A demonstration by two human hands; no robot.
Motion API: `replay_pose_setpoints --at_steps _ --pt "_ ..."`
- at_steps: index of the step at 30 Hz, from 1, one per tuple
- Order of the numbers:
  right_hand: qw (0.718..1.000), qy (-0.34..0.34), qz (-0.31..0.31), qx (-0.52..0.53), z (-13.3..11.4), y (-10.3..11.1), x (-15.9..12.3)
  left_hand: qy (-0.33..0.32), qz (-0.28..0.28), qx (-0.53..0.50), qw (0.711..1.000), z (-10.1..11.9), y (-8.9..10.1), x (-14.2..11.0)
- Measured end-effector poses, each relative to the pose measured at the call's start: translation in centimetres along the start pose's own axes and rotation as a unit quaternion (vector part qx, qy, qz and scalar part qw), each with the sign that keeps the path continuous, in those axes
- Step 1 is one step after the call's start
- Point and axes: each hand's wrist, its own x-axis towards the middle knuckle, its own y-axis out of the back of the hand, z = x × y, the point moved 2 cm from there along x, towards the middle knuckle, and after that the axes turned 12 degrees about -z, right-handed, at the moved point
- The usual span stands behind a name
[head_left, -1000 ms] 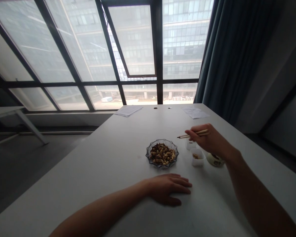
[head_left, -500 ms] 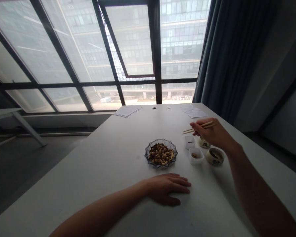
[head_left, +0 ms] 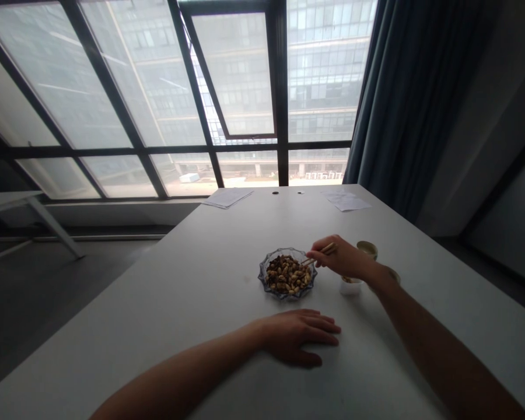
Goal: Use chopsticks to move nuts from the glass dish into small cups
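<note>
My right hand [head_left: 339, 256] is closed around a pair of wooden chopsticks [head_left: 329, 249]. Their tips reach over the right side of a scalloped glass bowl [head_left: 262, 281], at the mixed nuts [head_left: 286, 275] inside it; whether they pinch a nut I cannot tell. My left hand [head_left: 298, 338] lies flat on the white table with fingers spread, just in front of the bowl, holding nothing. Beneath my right hand a small white plastic cup [head_left: 350, 287] shows in part. Two small round ceramic cups stand past my wrist, the farther cup [head_left: 367, 249] plainer to see, the nearer cup [head_left: 395, 275] mostly covered.
Sheets of paper lie at the far left [head_left: 228, 198] and far right [head_left: 346, 200] of the white table [head_left: 179, 297]. Beyond its far edge are windows, one pane [head_left: 234, 76] tilted ajar. A dark blue curtain [head_left: 402, 111] hangs at right; another table [head_left: 9, 201] stands at left.
My right hand has moved left and down with the chopsticks, from above the small cups to the glass bowl. It now hides one plastic cup. My left hand has stayed put.
</note>
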Motion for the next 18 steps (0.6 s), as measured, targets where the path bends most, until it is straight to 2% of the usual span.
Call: replay_pose_setpoints --at_steps 7,18 --pt "1.0 0.006 0.005 -0.005 1.01 -0.8 0.84 0.002 0.002 0.003 1.0 -0.15 -0.13 -0.06" --pt "0.999 0.022 0.005 -0.025 1.0 -1.05 0.93 0.0 0.001 0.002 1.0 0.02 -0.01 0.03"
